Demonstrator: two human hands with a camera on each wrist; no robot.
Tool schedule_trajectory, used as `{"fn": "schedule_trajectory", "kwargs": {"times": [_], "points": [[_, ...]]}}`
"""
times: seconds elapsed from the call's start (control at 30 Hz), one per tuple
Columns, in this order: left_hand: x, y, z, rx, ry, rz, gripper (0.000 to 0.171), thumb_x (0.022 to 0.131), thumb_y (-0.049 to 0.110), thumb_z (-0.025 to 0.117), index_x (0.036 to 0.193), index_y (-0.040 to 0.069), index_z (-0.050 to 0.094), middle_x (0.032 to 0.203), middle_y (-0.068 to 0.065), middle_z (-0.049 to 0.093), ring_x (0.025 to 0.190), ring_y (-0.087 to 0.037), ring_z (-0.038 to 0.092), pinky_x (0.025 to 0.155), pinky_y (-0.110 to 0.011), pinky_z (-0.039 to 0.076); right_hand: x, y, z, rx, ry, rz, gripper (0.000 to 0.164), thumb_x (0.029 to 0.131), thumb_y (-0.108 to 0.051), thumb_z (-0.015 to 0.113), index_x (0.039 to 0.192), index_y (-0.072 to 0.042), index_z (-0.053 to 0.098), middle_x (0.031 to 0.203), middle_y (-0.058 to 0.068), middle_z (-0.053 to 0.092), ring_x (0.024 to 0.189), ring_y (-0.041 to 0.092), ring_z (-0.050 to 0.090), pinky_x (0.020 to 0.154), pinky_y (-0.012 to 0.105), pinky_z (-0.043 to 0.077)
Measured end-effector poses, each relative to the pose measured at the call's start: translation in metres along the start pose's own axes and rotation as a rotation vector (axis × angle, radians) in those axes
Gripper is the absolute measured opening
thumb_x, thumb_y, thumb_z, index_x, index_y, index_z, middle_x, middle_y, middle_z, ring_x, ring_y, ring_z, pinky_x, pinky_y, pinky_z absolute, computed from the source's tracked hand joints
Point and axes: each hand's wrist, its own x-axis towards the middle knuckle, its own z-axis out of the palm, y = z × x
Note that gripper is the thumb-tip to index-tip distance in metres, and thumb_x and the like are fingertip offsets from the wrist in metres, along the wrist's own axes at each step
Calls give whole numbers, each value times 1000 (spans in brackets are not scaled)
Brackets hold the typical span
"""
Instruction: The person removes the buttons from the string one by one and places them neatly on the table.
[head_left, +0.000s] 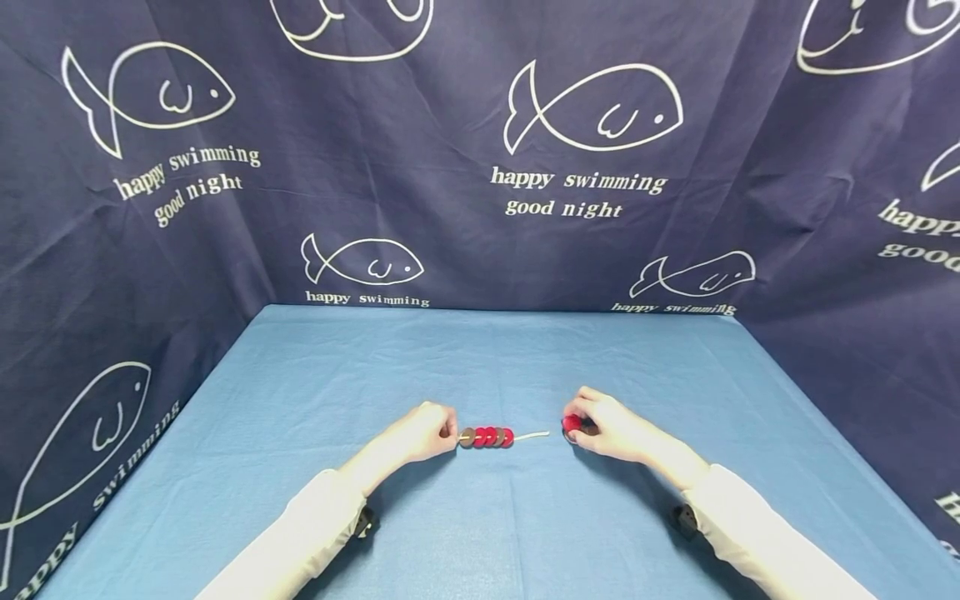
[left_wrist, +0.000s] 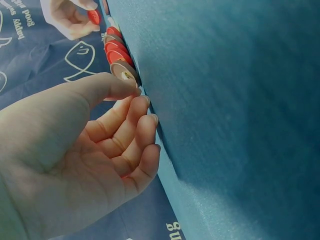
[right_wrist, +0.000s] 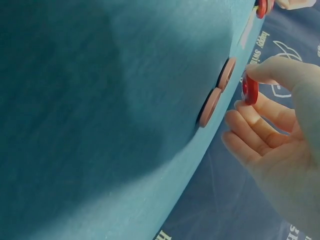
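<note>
Several red and brown buttons [head_left: 489, 437] lie in a slanted, overlapping row on a pale cord, whose free end [head_left: 534, 434] points right across the cloth. At the row's left end, my left hand [head_left: 429, 432] pinches the cord between thumb and index finger, right beside a brown button [left_wrist: 122, 71]. My right hand [head_left: 617, 427] holds a single red button [right_wrist: 250, 90] on edge between thumb and fingers, a short way right of the cord's tip. Below that hand, two brown buttons [right_wrist: 210, 107] lie on the cloth, mostly hidden by the fingers in the head view.
A light blue cloth [head_left: 480, 358] covers the table. Dark blue curtains [head_left: 465, 167] with white fish prints hang behind it and along both sides. The shadows of both forearms fall across the cloth.
</note>
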Motion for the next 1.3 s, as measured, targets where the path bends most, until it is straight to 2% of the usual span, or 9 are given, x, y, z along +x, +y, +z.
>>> {"fn": "schedule_trajectory", "kwargs": {"times": [0.17, 0.37, 0.67, 1.1, 1.3], "points": [[0, 0, 1, -3, 0, -4, 15, 81, 5, 61, 68, 12, 57, 60, 7, 49, 54, -4, 40, 52, -19, 36, -4, 4, -2, 11, 2, 14, 12, 75, -1, 67, 83, -8, 63, 81, 1, 51, 72, 11, 51, 62, 22, 46], [0, 0, 0, -3, 0, -9, 15, 81, 5, 61, 68, 12, 58, 61, 6, 50, 54, -5, 41, 52, -19, 37, -8, 7, -3, -32, 33, -6, 14, 73, -1, 68, 85, -6, 63, 81, 1, 52, 71, 12, 50, 63, 19, 42], [0, 1, 1, 14, 0, -23, 14, 81, 6, 61, 68, 12, 57, 61, 7, 50, 55, -4, 41, 52, -19, 37, -14, 12, -5, -73, 51, 3, 19, 72, 0, 69, 89, -4, 63, 83, 1, 54, 73, 12, 58, 69, 28, 48], [2, -1, 2, -10, 9, 8, 15, 80, 3, 60, 68, 11, 57, 59, 6, 50, 54, -4, 40, 52, -19, 36, -22, 16, -9, -50, 81, 9, 17, 72, -1, 71, 87, -5, 63, 80, -1, 55, 72, 11, 57, 67, 29, 48], [1, -2, 3, -2, 5, -3, 15, 81, 4, 60, 68, 11, 57, 60, 6, 49, 54, -4, 40, 52, -19, 36, -25, 17, -11, -55, 78, 17, 19, 72, 0, 69, 89, -4, 63, 81, -1, 56, 72, 11, 56, 67, 28, 48]]}}
